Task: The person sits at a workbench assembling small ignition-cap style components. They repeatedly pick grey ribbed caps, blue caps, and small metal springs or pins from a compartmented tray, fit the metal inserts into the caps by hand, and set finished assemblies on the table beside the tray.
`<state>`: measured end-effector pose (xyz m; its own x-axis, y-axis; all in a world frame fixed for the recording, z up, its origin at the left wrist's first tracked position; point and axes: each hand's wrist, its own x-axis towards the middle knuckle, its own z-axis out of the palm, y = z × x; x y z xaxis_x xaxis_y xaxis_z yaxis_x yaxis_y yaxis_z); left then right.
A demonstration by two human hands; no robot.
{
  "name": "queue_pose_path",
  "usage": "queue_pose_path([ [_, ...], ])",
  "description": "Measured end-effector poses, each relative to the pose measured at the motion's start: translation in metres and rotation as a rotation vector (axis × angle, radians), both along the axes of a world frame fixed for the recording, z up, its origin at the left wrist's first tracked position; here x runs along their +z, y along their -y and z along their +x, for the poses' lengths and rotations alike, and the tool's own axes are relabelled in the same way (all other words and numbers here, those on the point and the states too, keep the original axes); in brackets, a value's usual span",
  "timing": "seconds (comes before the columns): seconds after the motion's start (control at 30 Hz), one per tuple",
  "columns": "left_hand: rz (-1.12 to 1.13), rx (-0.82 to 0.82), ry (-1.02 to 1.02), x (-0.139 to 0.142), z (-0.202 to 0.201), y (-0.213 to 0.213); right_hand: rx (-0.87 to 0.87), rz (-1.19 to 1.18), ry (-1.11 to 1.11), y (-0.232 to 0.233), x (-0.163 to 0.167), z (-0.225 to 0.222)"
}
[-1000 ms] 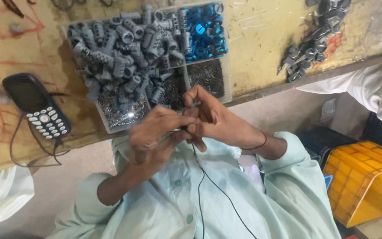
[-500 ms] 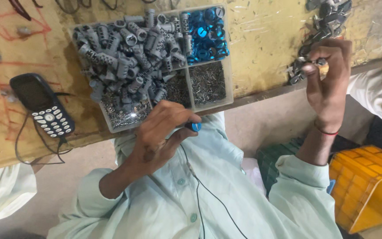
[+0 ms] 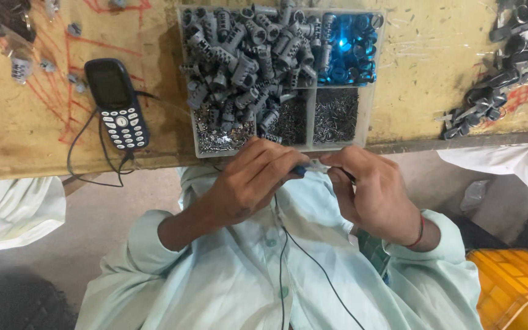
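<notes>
Below the worn yellow tabletop and its clear plastic compartment tray of grey parts, left hand and right hand meet, fingers of both pinching one small blue-and-metal piece lying crosswise between them, just beside the tray's near edge

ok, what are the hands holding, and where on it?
Left hand and right hand pinch a small blue-and-silver part by its two ends; its exact kind cannot be told.
</notes>
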<state>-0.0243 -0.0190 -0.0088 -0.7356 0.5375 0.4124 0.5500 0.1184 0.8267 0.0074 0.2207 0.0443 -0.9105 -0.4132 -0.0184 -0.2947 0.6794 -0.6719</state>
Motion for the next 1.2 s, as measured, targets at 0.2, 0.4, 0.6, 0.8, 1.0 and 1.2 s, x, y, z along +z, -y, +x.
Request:
queue_pose_path([
  [0.2,-0.057,-0.087,-0.087,-0.005,-0.001,-0.005,0.246,0.275,-0.161,0.007,0.001,0.003],
  [0.4,0.043,0.026,0.252,0.013,-0.002,-0.016,-0.546,-0.026,0.067,-0.017,-0.02,-0.003],
  [0.6,-0.33,0.255,0.2,0.025,-0.004,0.028,-0.471,0.86,-0.688,-0.083,-0.056,-0.034],
  [0.8,-0.783,0.223,0.052,0.018,-0.009,0.047,-0.126,0.323,-0.221,-0.117,-0.057,-0.071],
  [1.0,-0.871,0.125,-0.148,0.017,-0.017,0.043,0.079,0.414,-0.215,-0.124,-0.044,-0.097],
  [1.2,-1.024,0.019,-0.1,0.017,-0.019,0.046,-0.053,0.209,-0.087,-0.077,0.003,-0.096],
])
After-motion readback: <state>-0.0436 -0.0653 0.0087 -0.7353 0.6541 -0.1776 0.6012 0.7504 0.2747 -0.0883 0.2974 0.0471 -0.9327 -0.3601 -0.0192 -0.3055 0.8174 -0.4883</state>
